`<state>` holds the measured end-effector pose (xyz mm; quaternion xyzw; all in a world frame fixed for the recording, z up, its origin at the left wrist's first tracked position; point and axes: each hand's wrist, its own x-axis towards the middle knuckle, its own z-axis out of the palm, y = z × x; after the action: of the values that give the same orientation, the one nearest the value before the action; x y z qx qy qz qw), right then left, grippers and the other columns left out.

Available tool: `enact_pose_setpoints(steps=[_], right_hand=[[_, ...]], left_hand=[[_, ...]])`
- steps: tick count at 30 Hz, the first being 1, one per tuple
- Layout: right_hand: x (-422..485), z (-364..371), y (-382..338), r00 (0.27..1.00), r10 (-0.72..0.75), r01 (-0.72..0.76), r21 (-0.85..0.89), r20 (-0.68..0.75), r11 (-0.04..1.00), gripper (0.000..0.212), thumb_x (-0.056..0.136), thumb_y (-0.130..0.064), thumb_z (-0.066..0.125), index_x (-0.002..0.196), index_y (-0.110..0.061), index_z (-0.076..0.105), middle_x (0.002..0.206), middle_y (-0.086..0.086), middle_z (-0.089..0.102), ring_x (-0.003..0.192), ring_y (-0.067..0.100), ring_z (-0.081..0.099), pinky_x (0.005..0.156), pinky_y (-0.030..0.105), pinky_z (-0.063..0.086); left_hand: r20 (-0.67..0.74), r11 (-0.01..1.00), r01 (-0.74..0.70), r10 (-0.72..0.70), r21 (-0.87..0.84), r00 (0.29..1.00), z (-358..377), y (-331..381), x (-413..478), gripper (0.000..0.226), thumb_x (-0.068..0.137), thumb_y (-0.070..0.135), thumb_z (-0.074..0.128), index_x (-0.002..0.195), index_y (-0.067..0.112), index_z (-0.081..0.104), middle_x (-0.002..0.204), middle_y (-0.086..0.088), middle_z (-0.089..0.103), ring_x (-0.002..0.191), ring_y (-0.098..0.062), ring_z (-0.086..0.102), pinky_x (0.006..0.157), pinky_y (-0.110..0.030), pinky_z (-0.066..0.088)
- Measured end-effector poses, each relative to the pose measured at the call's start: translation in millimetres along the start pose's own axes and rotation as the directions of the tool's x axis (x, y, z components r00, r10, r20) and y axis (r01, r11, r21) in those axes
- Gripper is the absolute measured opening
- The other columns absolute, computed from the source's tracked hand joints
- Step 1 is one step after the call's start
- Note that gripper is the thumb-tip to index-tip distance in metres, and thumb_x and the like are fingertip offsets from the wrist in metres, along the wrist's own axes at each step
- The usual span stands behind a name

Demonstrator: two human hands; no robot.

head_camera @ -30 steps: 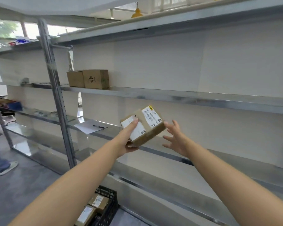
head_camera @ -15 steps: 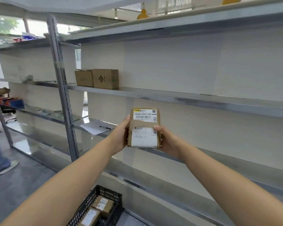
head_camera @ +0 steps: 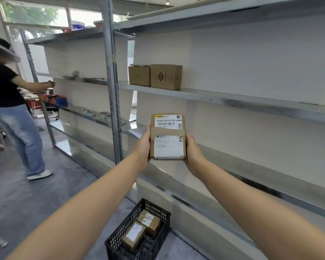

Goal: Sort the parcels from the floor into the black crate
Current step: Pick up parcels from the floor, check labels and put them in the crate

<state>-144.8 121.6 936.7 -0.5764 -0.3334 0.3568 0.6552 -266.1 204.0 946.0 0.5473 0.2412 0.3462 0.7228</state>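
Fingers of both hands are hidden behind a brown parcel (head_camera: pixel 167 136); only the left hand (head_camera: pixel 143 147) thumb and the right hand (head_camera: pixel 194 150) thumb edge show, pressed to its two sides, holding it upright at the centre. Its labels face the camera, the small print unreadable. Down at 6 o'clock, on the floor, a black crate (head_camera: pixel 139 231) holds two more parcels (head_camera: pixel 142 228), its near corner cut off. Beyond, at 12 o'clock, two cardboard boxes (head_camera: pixel 156 76) sit on a metal shelf (head_camera: pixel 233 99). At 9 o'clock stands another person (head_camera: pixel 13 109), partly cropped.
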Motion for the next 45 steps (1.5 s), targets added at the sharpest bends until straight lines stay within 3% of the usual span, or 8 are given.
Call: enact_pose_setpoints(steps=[11, 21, 25, 29, 33, 36, 41, 45], right_hand=[[98.2, 74.8, 59.6, 0.996, 0.081, -0.077, -0.123, 0.026, 0.989, 0.043, 0.098, -0.036, 0.025, 0.12, -0.016, 0.056, 0.109, 0.011, 0.07, 0.103, 0.029, 0.066, 0.096, 0.048, 0.049], [215.4, 97.9, 87.5, 0.976, 0.21, -0.207, -0.061, 0.056, 0.976, 0.037, 0.095, -0.035, 0.029, 0.098, -0.024, 0.064, 0.082, -0.005, 0.072, 0.078, 0.015, 0.067, 0.069, 0.03, 0.051], [244.4, 106.0, 112.3, 0.962, 0.27, -0.271, 0.005, 0.048, 0.963, 0.038, 0.093, -0.048, 0.033, 0.089, -0.03, 0.066, 0.068, -0.01, 0.074, 0.062, 0.009, 0.072, 0.055, 0.024, 0.053], [270.1, 121.1, 154.2, 0.937, 0.35, -0.35, 0.086, 0.012, 0.933, 0.031, 0.096, -0.047, 0.034, 0.095, -0.028, 0.059, 0.066, -0.007, 0.074, 0.058, 0.012, 0.071, 0.044, 0.026, 0.053], [296.0, 143.6, 199.4, 0.907, 0.413, -0.406, 0.1, -0.075, 0.909, 0.043, 0.095, -0.049, 0.032, 0.118, -0.022, 0.056, 0.102, 0.008, 0.073, 0.091, 0.027, 0.07, 0.085, 0.051, 0.055], [307.7, 155.2, 238.6, 0.889, 0.415, -0.4, 0.115, -0.191, 0.909, 0.037, 0.098, -0.046, 0.032, 0.115, -0.024, 0.056, 0.099, 0.004, 0.072, 0.084, 0.02, 0.071, 0.078, 0.043, 0.056], [307.5, 175.0, 316.5, 0.795, 0.516, -0.467, 0.219, -0.319, 0.856, 0.039, 0.099, -0.044, 0.03, 0.121, -0.02, 0.053, 0.113, 0.008, 0.069, 0.102, 0.026, 0.066, 0.094, 0.05, 0.05], [294.6, 178.7, 399.7, 0.731, 0.597, -0.546, 0.243, -0.331, 0.802, 0.04, 0.099, -0.042, 0.029, 0.127, -0.024, 0.051, 0.121, 0.004, 0.064, 0.11, 0.024, 0.061, 0.101, 0.05, 0.045]], left_hand=[[-0.148, 0.994, 0.105, -0.098, 0.041, 0.984, -112.3, -31.8, 68.4, 0.048, 0.092, 0.06, 0.033, 0.093, 0.033, 0.073, 0.097, 0.002, 0.075, 0.089, -0.017, 0.072, 0.072, -0.032, 0.057], [-0.194, 0.974, 0.156, -0.123, 0.167, 0.973, -166.6, -24.0, 168.9, 0.037, 0.093, 0.056, 0.037, 0.101, 0.038, 0.068, 0.094, 0.006, 0.076, 0.084, -0.014, 0.073, 0.064, -0.029, 0.058], [-0.193, 0.955, 0.179, -0.135, 0.236, 0.972, -186.9, -42.9, 200.3, 0.034, 0.096, 0.049, 0.034, 0.095, 0.04, 0.067, 0.072, 0.014, 0.073, 0.055, -0.002, 0.067, 0.049, -0.016, 0.05], [-0.197, 0.928, 0.273, -0.227, 0.255, 0.954, -219.9, -70.6, 234.7, 0.033, 0.096, 0.046, 0.035, 0.104, 0.035, 0.065, 0.074, 0.013, 0.071, 0.069, -0.011, 0.064, 0.062, -0.025, 0.05], [-0.201, 0.873, 0.343, -0.288, 0.346, 0.936, -256.4, -96.1, 278.3, 0.03, 0.096, 0.044, 0.039, 0.09, 0.035, 0.066, 0.069, 0.014, 0.072, 0.072, -0.009, 0.065, 0.061, -0.027, 0.049], [-0.143, 0.823, 0.415, -0.391, 0.388, 0.909, -283.9, -127.3, 307.9, 0.028, 0.097, 0.039, 0.04, 0.087, 0.029, 0.065, 0.071, 0.009, 0.071, 0.064, -0.01, 0.066, 0.052, -0.021, 0.048], [-0.037, 0.696, 0.535, -0.593, 0.479, 0.805, -325.3, -192.2, 334.4, 0.042, 0.098, 0.048, 0.032, 0.118, 0.024, 0.061, 0.119, -0.005, 0.065, 0.112, -0.026, 0.058, 0.101, -0.046, 0.044], [0.014, 0.631, 0.611, -0.702, 0.478, 0.713, -357.6, -272.0, 329.7, 0.045, 0.098, 0.051, 0.029, 0.115, 0.025, 0.061, 0.131, -0.009, 0.058, 0.112, -0.023, 0.058, 0.097, -0.04, 0.043]])
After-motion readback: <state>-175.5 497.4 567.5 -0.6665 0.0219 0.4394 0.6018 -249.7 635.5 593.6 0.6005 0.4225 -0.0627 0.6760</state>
